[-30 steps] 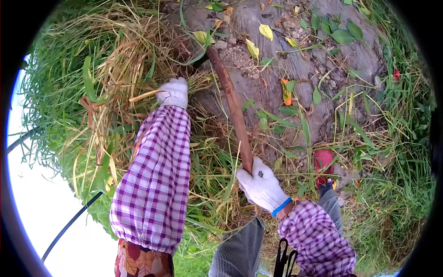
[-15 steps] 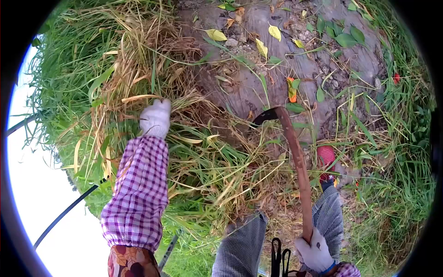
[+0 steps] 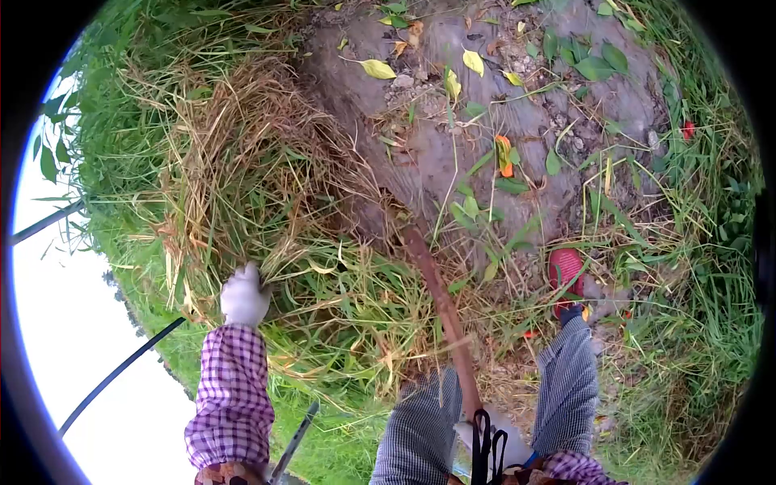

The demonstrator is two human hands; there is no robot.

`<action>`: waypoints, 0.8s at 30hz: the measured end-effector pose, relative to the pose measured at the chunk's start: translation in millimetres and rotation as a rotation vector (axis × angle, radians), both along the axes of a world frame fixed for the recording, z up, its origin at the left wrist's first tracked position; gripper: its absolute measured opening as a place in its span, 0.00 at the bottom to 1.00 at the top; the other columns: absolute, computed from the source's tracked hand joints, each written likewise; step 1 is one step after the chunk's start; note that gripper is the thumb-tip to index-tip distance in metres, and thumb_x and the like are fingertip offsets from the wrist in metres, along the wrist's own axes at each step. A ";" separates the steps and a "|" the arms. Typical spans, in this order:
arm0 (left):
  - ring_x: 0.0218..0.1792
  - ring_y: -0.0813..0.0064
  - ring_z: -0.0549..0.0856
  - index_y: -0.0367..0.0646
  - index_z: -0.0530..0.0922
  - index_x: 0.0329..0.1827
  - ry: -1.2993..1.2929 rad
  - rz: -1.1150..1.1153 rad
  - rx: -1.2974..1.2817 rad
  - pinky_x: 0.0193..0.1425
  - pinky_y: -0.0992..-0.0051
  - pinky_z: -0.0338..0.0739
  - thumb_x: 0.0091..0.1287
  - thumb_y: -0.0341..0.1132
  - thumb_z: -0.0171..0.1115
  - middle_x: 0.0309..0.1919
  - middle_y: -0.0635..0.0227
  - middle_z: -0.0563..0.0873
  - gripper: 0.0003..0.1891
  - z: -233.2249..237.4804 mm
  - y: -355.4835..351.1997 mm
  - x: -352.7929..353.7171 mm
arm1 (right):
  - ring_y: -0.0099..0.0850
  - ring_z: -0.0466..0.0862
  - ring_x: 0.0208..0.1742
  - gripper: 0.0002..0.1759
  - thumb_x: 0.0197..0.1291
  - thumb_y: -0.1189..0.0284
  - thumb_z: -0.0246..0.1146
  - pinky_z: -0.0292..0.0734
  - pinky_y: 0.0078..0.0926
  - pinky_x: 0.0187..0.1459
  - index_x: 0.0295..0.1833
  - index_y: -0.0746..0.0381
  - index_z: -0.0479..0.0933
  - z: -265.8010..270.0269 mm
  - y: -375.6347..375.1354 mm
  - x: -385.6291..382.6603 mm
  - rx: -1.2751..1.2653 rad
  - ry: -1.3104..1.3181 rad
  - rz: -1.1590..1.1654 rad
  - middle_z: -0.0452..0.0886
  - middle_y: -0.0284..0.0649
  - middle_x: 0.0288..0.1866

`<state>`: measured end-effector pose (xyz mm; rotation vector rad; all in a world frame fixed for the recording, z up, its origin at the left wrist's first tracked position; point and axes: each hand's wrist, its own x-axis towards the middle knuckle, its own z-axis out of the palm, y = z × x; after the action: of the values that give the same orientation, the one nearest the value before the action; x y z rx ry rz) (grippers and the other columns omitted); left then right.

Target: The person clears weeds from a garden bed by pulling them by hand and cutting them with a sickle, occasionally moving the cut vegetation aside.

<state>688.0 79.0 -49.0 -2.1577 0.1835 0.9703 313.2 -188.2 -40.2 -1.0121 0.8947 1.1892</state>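
Note:
My left hand (image 3: 245,299), in a white glove, is closed on stalks at the near edge of a heap of dry and green grass (image 3: 267,153); its fingertips are partly hidden among the stalks. At the bottom, my white-gloved right hand (image 3: 495,438) is wrapped round the lower end of the wooden handle of a sickle (image 3: 444,311), partly behind dark straps. The handle slants up and to the left, and its blade end is down in the grass, where the blade cannot be made out.
Soil-streaked plastic sheeting (image 3: 453,48) with fallen leaves lies beyond the sickle. My red shoe (image 3: 566,271) stands on the right among cut stalks. Tall green grass (image 3: 711,339) grows along the right. A dark pole (image 3: 121,372) crosses the left side.
My left hand has moved nearer to me and slightly left. My right hand has moved left and down with the sickle, whose blade was visible before and is now hidden in grass.

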 end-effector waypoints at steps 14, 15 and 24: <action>0.78 0.51 0.49 0.60 0.46 0.80 0.240 -0.469 0.008 0.73 0.34 0.47 0.52 0.69 0.66 0.79 0.50 0.43 0.56 -185.7 -211.2 -11.5 | 0.35 0.82 0.28 0.19 0.62 0.63 0.66 0.75 0.34 0.28 0.44 0.68 0.70 -3.7 14.1 -20.9 -0.095 -0.084 0.050 0.76 0.44 0.29; 0.78 0.52 0.50 0.60 0.49 0.79 0.123 -0.387 0.034 0.72 0.34 0.48 0.54 0.65 0.67 0.79 0.52 0.45 0.53 -232.7 -171.8 -6.0 | 0.35 0.82 0.28 0.19 0.62 0.63 0.66 0.75 0.34 0.28 0.44 0.68 0.69 -7.9 10.1 -22.2 -0.101 -0.080 0.035 0.76 0.44 0.29; 0.62 0.69 0.71 0.52 0.76 0.66 0.160 -0.179 0.301 0.63 0.45 0.65 0.63 0.44 0.66 0.77 0.69 0.54 0.27 -200.8 -152.5 0.0 | 0.32 0.78 0.23 0.18 0.63 0.64 0.65 0.72 0.31 0.26 0.41 0.67 0.68 -72.9 -7.6 22.4 -0.208 -0.322 -0.308 0.74 0.39 0.23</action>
<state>688.0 -73.6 -249.8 -1.7605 0.2841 0.9973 335.5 -195.8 -113.1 -1.1462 0.8895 0.6617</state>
